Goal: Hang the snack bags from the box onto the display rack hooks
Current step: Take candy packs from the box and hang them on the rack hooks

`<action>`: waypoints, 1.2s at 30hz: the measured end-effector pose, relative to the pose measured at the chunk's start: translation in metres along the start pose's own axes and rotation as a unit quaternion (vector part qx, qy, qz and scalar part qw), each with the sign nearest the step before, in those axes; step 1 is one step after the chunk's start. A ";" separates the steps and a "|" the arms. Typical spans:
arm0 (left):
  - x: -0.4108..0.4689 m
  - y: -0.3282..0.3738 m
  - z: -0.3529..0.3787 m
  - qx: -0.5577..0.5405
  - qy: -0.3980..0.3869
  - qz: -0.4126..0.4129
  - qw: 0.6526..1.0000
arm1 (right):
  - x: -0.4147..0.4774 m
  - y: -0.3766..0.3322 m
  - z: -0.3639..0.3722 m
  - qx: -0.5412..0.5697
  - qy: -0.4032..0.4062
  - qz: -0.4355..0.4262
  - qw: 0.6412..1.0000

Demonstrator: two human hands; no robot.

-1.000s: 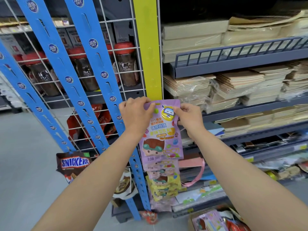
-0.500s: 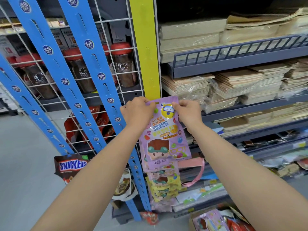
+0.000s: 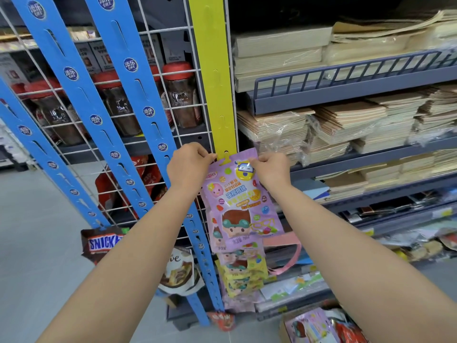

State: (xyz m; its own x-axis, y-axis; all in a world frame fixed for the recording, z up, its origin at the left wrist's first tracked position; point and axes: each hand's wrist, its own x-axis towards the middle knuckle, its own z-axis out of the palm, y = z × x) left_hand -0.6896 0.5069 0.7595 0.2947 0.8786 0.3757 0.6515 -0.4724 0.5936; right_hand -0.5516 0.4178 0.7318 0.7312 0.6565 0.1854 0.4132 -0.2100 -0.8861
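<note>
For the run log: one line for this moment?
left hand: pinches purple snack bag top | right hand: same | bag top at yellow strip hook

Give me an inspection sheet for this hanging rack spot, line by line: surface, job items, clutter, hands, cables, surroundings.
surface: no table; grey floor beneath the rack.
job's things: purple snack bag held up at a tab of the yellow strip, seating unclear; other snack bags hang below it; box with bags at the bottom edge.
clutter: Snickers bag and Dove bag low by the blue strips.
grippers: left hand and right hand each pinch a top corner of the purple snack bag.
cables: nothing seen.
surroundings: red-lidded jars and wrapped paper stacks on grey shelves.
</note>
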 end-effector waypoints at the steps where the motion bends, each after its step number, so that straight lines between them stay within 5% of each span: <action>1: -0.002 -0.001 -0.001 0.003 0.006 0.005 1.000 | 0.000 0.003 0.002 0.004 0.001 0.010 1.000; 9: -0.018 -0.009 0.003 0.008 0.028 0.047 0.998 | -0.008 0.023 0.000 0.027 -0.015 0.079 0.996; 18: -0.063 0.000 0.063 0.000 -0.151 0.060 0.987 | -0.047 0.075 -0.025 0.035 -0.015 0.153 0.987; 27: -0.153 0.026 0.198 0.097 -0.418 0.111 0.897 | -0.126 0.218 -0.099 0.044 0.058 0.332 0.941; 36: -0.244 0.059 0.354 0.134 -0.565 0.105 0.807 | -0.179 0.372 -0.199 0.053 0.109 0.496 0.860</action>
State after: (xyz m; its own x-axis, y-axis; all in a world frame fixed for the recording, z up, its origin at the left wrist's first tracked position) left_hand -0.4757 0.2890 0.4509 0.7699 0.3552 -0.5302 0.5867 -0.7207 0.3693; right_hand -0.4211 0.0780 0.4537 0.7848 0.0394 -0.6185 -0.5154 -0.5129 -0.6865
